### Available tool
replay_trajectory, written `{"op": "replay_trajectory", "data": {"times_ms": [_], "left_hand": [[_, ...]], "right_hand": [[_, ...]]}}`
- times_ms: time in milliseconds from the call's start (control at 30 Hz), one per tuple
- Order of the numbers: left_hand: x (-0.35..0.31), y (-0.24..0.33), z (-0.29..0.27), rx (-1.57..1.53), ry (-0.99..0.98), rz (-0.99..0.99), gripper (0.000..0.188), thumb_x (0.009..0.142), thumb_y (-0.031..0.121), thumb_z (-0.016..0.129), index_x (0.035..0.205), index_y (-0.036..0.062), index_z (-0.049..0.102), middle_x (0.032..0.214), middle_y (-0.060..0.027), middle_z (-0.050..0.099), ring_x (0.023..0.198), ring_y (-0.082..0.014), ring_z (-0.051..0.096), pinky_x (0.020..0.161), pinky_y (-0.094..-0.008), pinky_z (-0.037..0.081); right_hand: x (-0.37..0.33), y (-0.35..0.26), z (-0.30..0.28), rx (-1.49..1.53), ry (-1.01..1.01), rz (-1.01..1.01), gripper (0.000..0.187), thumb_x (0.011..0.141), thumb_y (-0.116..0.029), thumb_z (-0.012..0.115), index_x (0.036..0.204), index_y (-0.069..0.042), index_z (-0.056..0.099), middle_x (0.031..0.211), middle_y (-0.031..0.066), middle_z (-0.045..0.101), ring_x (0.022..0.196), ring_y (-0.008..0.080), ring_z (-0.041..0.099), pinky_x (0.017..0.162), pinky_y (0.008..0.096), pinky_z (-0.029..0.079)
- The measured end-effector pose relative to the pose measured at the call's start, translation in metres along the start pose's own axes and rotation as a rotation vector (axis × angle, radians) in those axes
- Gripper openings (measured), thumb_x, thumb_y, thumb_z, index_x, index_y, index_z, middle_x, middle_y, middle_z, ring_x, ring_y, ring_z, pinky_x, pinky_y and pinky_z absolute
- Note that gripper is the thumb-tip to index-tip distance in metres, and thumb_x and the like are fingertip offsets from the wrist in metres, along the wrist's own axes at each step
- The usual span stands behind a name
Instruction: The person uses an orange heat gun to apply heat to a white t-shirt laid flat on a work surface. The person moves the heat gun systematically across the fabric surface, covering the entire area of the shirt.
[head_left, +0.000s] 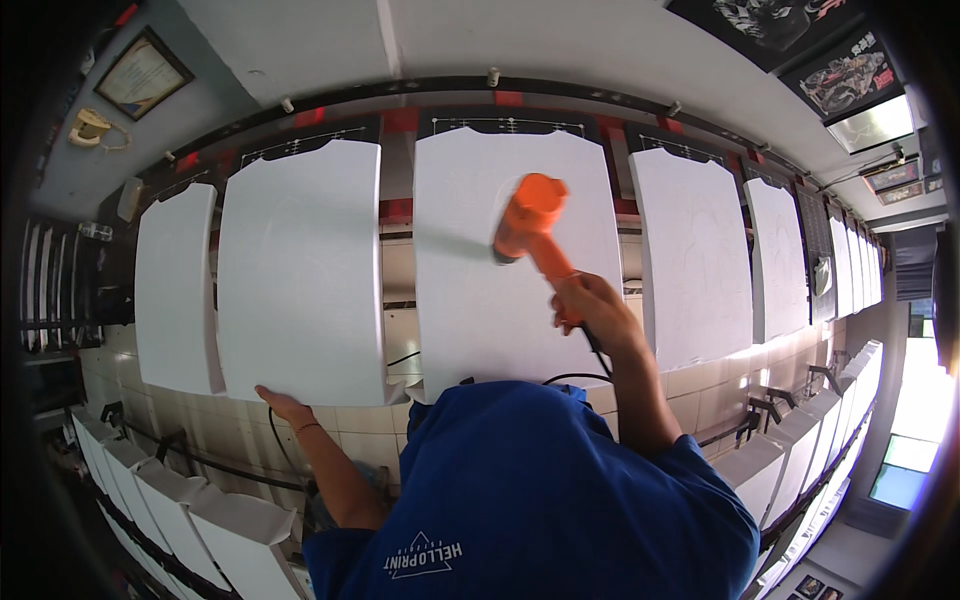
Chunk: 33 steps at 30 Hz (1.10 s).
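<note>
While the right hand (600, 315) has its fingers clamped around the handle (552, 262) of the orange blower (537, 215), the tool is over the middle white panel (500, 330), slightly blurred. It looks fairly light and stiff, probably smooth plastic, so the handle seems the safest hold (the dark nozzle (505, 257) could be hot). Its black cord (598, 348) may tug. The left hand (288, 406) is at the neighbouring white panel's (300, 270) lower edge; whether its fingers pinch, I cannot tell.
</note>
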<state>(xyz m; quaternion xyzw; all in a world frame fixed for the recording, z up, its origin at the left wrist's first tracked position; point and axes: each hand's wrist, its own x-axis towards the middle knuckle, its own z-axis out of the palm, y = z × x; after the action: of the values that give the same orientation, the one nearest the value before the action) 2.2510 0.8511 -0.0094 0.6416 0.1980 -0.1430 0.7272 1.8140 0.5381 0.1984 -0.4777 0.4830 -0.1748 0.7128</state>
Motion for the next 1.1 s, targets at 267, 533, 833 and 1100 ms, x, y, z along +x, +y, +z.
{"op": "replay_trajectory", "data": {"times_ms": [267,533,833,1100], "left_hand": [[-0.010,0.007,0.006,0.172,0.227,-0.025,0.076,0.094,0.058,0.043,0.131,-0.0083,0.044,0.133,-0.0174,0.049,0.114,-0.0316,0.053,0.096,-0.0397,0.046],[0.015,-0.004,-0.004,0.645,0.428,0.232,0.068,0.093,0.057,0.050,0.062,-0.0027,0.048,0.065,-0.0151,0.056,0.056,-0.0264,0.050,0.055,-0.0422,0.047],[0.017,-0.004,-0.007,0.456,0.367,0.121,0.083,0.095,0.057,0.043,0.111,-0.0240,0.047,0.114,-0.0343,0.055,0.097,-0.0365,0.059,0.086,-0.0424,0.048],[0.016,-0.001,-0.009,0.376,0.332,-0.011,0.090,0.092,0.061,0.042,0.124,-0.0235,0.042,0.129,-0.0325,0.049,0.110,-0.0357,0.054,0.096,-0.0403,0.043]], "right_hand": [[-0.048,0.005,-0.074,0.089,0.434,-0.013,0.037,0.092,-0.031,0.061,0.111,0.001,0.057,0.074,0.0028,0.058,0.061,0.0113,0.057,0.051,0.0235,0.045],[-0.020,-0.002,-0.007,0.123,0.024,-0.021,0.034,0.094,-0.032,0.058,0.104,0.000,0.056,0.077,0.0035,0.058,0.066,0.0122,0.060,0.056,0.0253,0.049],[-0.010,-0.004,0.066,0.007,-0.090,0.053,0.034,0.095,-0.031,0.056,0.105,0.001,0.055,0.079,0.0039,0.059,0.069,0.0114,0.059,0.057,0.0253,0.048],[-0.053,0.025,-0.013,0.102,0.385,-0.030,0.035,0.092,-0.034,0.062,0.101,-0.001,0.060,0.078,0.0036,0.060,0.066,0.0115,0.061,0.054,0.0238,0.048]]}}
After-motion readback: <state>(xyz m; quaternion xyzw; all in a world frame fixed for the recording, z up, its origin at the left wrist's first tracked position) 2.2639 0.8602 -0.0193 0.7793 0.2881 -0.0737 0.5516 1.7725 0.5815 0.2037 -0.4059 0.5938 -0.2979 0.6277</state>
